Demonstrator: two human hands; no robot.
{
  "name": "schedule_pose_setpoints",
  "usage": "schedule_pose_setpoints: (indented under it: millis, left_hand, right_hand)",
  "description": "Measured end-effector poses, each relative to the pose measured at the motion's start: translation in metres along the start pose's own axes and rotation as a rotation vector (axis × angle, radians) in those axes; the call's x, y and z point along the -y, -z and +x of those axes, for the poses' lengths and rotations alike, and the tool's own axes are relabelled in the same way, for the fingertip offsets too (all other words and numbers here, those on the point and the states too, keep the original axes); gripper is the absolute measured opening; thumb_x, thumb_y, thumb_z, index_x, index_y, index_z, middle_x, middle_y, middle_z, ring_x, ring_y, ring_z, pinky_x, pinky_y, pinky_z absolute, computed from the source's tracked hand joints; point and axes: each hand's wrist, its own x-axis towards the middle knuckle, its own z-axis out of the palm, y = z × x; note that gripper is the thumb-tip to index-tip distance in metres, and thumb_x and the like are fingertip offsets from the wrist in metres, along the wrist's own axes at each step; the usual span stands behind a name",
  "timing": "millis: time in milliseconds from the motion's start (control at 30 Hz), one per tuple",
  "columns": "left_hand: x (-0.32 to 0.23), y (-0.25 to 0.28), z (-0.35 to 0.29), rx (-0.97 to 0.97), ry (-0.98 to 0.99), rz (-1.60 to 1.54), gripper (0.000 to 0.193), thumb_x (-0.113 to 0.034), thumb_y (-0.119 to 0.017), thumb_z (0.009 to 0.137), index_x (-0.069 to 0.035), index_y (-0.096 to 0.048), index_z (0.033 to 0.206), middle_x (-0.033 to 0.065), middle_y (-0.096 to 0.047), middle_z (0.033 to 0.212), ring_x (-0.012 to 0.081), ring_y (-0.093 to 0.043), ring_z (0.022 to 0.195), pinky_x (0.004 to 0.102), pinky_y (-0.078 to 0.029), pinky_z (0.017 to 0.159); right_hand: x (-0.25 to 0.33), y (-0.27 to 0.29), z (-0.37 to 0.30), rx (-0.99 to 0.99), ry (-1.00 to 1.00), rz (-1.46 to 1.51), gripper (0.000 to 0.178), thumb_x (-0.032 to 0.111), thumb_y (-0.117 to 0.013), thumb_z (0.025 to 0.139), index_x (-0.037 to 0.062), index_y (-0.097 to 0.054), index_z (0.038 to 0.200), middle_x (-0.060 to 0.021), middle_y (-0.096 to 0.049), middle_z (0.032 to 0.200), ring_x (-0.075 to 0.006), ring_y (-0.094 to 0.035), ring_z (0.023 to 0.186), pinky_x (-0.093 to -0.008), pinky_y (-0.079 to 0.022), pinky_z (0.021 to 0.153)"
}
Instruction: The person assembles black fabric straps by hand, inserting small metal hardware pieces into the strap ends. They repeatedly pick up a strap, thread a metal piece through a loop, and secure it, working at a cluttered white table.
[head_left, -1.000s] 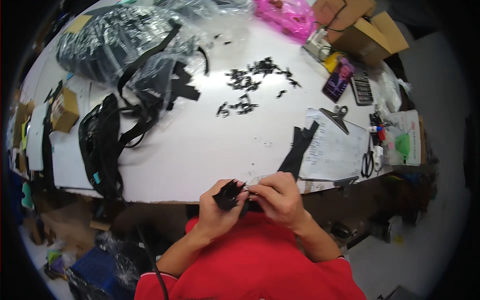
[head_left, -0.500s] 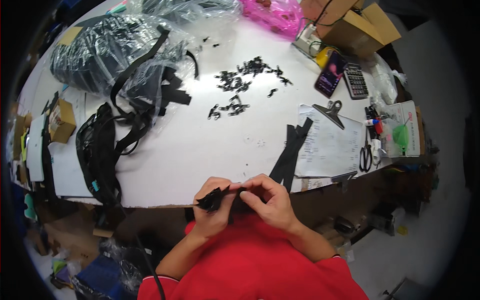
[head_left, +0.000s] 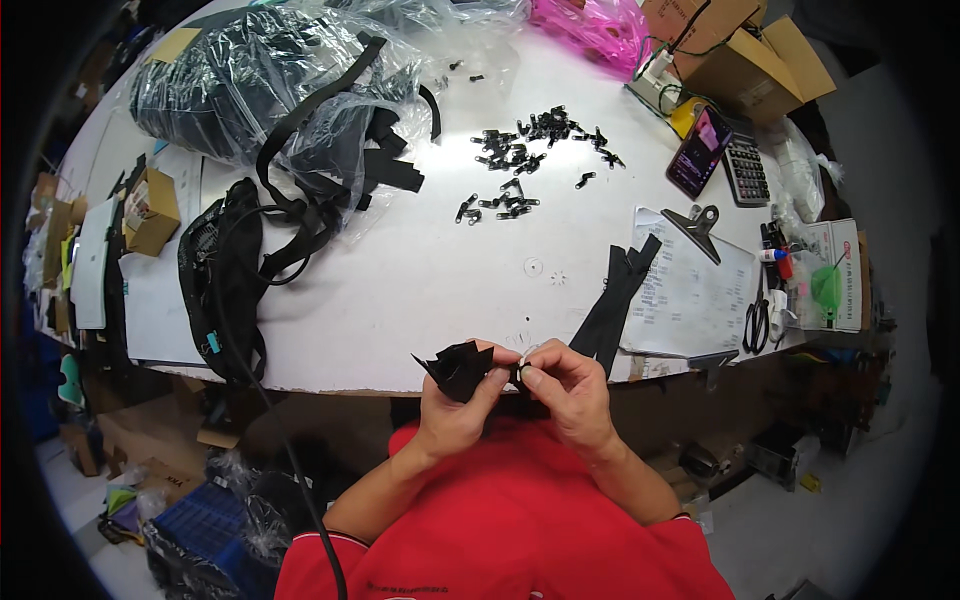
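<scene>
My left hand (head_left: 455, 408) is closed around a folded bundle of black zipper tape (head_left: 458, 369), whose cut ends stick out above the fist. My right hand (head_left: 572, 393) pinches thumb against fingers, meeting the left fingertips over a small black piece (head_left: 519, 374). Whether that piece is a zipper slider or the tape's end cannot be made out. Both hands are at the table's near edge, in front of my red shirt. Several loose black zipper sliders (head_left: 512, 155) lie scattered beyond them. More black zipper tapes (head_left: 603, 312) rest to the right of my right hand.
A plastic-wrapped black bundle (head_left: 240, 95) and a black bag with straps (head_left: 222, 270) occupy the left. On the right are a clipboard with paper (head_left: 690, 300), scissors (head_left: 757, 325), a phone (head_left: 699, 152), a calculator (head_left: 746, 172) and an open carton (head_left: 760, 75).
The whole view has shifted, so the table's things appear farther right. My hands stay together, and the bundle of tape in my left hand shows more upright and fanned out.
</scene>
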Motion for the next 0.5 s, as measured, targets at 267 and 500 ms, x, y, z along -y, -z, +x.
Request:
schedule_pose_setpoints:
  millis: [267, 500]
  left_hand:
    - [0.001, 0.001, 0.004, 0.019, -0.188, 0.252, 0.014, -0.001, -0.059, 0.097, 0.002, -0.065, 0.111, 0.0059, -0.064, 0.103, 0.0112, -0.062, 0.095, 0.0238, -0.053, 0.083]
    - [0.000, 0.003, 0.003, -0.001, -0.045, 0.116, 0.015, -0.001, -0.059, 0.098, 0.003, -0.063, 0.111, 0.0061, -0.064, 0.099, 0.0079, -0.060, 0.081, 0.0222, -0.051, 0.071]
  right_hand:
    - [-0.004, -0.004, -0.003, -0.081, 0.079, -0.097, 0.004, 0.001, -0.066, 0.093, -0.0016, -0.066, 0.096, -0.0020, -0.060, 0.093, -0.0061, -0.056, 0.081, -0.0219, -0.046, 0.073]
    - [-0.004, 0.003, 0.004, -0.015, 0.201, -0.432, 0.008, 0.006, -0.071, 0.090, 0.0000, -0.067, 0.093, -0.0021, -0.061, 0.086, -0.0066, -0.053, 0.071, -0.0223, -0.043, 0.063]
